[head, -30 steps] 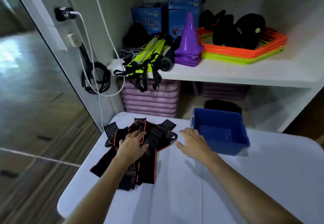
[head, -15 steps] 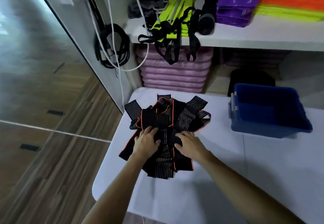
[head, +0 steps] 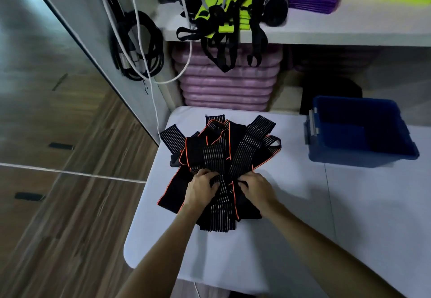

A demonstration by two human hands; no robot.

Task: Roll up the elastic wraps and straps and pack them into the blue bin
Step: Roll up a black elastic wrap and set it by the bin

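A loose pile of black elastic wraps (head: 219,153) with white stripes and orange edging lies on the white table (head: 291,204), near its left end. My left hand (head: 200,187) sits on the near part of the pile with its fingers curled into the striped fabric. Close beside it, my right hand (head: 256,189) pinches an orange-edged strap with curled fingers. The blue bin (head: 363,155) stands to the right at the table's back edge, and nothing shows inside it.
Behind the table a white shelf (head: 326,32) carries neon yellow and black straps (head: 221,15) that hang over its edge. Stacked purple mats (head: 228,88) fill the space below. Black cables (head: 137,46) hang on the left wall. Wooden floor lies to the left.
The camera has tilted down and nearer the table. My right hand left the spot by the bin and came onto the pile; both hands now curl into the wraps.
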